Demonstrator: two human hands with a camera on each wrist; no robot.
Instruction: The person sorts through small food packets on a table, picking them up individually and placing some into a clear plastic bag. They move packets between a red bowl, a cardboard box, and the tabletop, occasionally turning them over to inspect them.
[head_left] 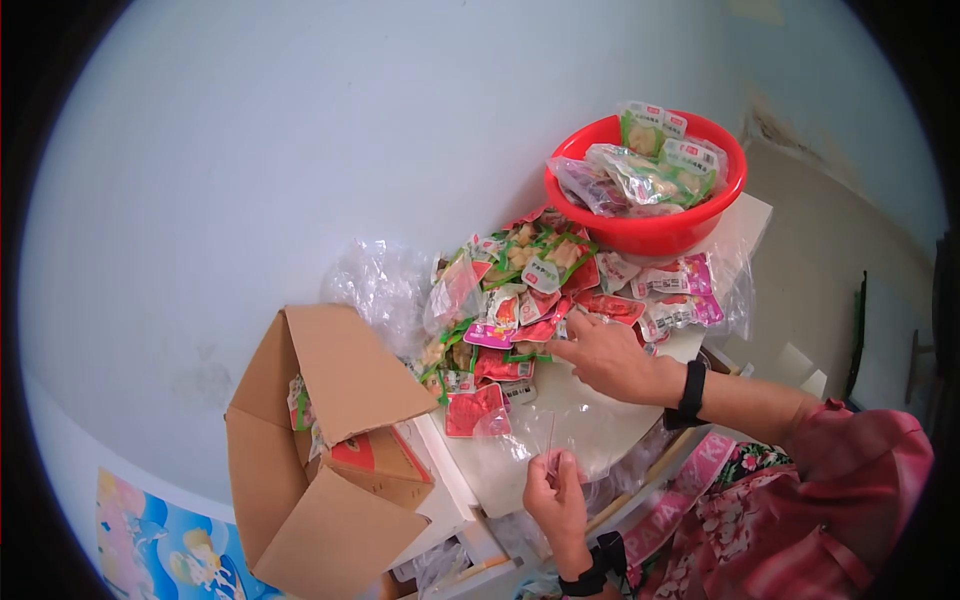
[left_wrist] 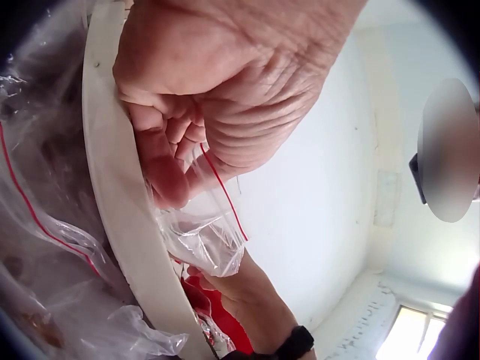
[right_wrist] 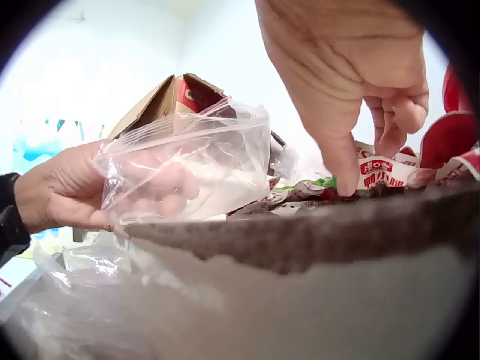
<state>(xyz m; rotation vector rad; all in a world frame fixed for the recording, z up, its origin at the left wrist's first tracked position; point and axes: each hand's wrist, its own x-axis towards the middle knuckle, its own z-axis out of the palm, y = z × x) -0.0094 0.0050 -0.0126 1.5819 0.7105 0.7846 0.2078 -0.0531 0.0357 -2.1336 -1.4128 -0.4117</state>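
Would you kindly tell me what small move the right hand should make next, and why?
Probably pinch one snack packet from the pile and carry it to the clear zip bag. The right hand rests its fingers on the packets, gripping none, while the left hand holds the bag up beside the table edge.

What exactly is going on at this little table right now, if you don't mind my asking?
A person sits at a small white table heaped with small snack packets. Their left hand pinches a clear zip bag at the table's near edge, while the right hand reaches into the pile, fingertips touching the packets. A red basin at the far side holds more packets, and an open cardboard box stands to the left.
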